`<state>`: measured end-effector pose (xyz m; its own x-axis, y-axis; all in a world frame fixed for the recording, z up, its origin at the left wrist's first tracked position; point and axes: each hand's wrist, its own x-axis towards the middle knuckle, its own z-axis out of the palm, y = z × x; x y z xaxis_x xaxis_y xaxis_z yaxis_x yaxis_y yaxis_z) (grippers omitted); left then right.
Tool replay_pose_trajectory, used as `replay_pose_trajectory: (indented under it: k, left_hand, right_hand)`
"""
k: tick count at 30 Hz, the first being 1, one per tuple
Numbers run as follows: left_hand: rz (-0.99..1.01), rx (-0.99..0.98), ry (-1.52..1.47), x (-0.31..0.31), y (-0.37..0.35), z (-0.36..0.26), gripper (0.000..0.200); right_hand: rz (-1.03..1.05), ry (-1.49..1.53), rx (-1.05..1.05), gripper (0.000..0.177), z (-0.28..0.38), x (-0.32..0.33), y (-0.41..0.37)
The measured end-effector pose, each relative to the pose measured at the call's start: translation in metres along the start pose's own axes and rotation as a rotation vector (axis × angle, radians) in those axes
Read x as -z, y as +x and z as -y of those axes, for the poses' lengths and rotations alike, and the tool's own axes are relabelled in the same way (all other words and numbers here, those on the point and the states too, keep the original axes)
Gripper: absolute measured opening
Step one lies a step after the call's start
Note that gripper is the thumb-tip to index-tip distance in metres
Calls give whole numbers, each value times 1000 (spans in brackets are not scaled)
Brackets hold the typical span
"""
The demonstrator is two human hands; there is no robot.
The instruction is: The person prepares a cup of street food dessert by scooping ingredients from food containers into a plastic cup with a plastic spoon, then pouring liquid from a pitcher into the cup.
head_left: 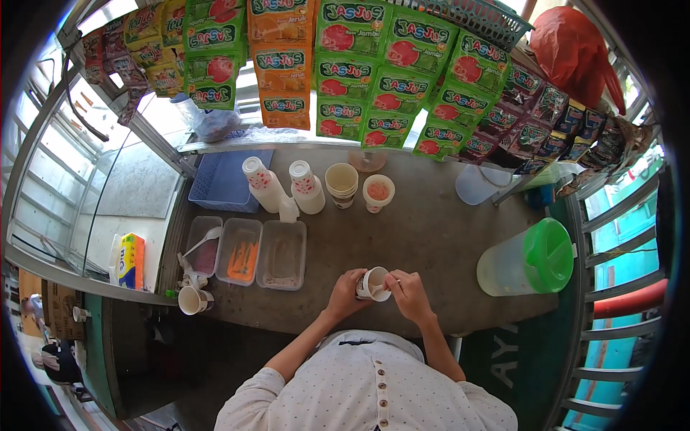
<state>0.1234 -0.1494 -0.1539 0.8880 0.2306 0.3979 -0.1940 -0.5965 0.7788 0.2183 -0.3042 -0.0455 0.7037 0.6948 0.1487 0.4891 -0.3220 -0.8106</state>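
Near the front edge of the grey counter (pixel 424 215), my left hand (pixel 347 293) is wrapped round a white paper cup (pixel 373 284) that tilts toward me. My right hand (pixel 408 293) is pinched at the cup's right rim; whatever its fingers hold is too small to make out. Some pale content shows low inside the cup. Farther back stand a cup with orange-pink content (pixel 378 189) and a stack of open paper cups (pixel 341 182). Three clear tubs lie to the left: one with purple powder (pixel 203 257), one with orange contents (pixel 243 260), one nearly colourless (pixel 281 267).
Tall cup stacks (pixel 264 188) stand beside a blue basket (pixel 223 183). A green-lidded jug (pixel 521 262) is at the right. One paper cup (pixel 192 300) sits at the left front edge. Sachet strips (pixel 345 68) hang above the back, near a red bag (pixel 571 54).
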Motion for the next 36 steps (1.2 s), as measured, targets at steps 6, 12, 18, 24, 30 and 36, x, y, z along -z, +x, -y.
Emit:
replay_pose_trajectory:
  k: [6, 12, 18, 24, 30, 36]
  left_hand:
    - [-1, -12, 0, -1, -1, 1, 79]
    - [-7, -13, 16, -2, 0, 2, 78]
    - [0, -20, 19, 0, 1, 0, 78]
    - [-27, -83, -9, -3, 0, 5, 79]
    - [-8, -63, 72, 0, 1, -2, 79]
    - [-11, -48, 84, -2, -1, 2, 82]
  right_hand:
    - [-3, -16, 4, 31, -2, 0, 0]
    - [4, 1, -26, 32, -2, 0, -1]
    - [-31, -5, -17, 33, 4, 2, -1]
    - [20, 59, -85, 31, 0, 4, -3]
    - [12, 107, -87, 32, -2, 3, -3]
    - [26, 151, -130, 32, 2, 4, -3]
